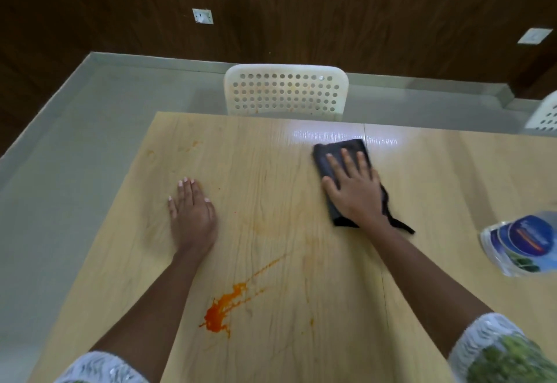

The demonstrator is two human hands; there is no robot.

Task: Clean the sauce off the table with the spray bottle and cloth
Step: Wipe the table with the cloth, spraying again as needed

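Wooden table [422,262], light grain: orange sauce [223,307] smeared near the front edge, fainter streaks trailing toward the centre; a white perforated chair [286,91] stands behind the far edge, a second chair cut off at right. Right hand [354,188] lies flat, fingers spread, pressing the dark cloth [334,153] well apart from the sauce, gripping nothing; left hand [193,210] rests flat and empty on the bare wood. Spray bottle [518,244] at the right edge, blurred, its label unreadable.

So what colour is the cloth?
Black or very dark grey, under the right hand; the cloth shows in the head view.
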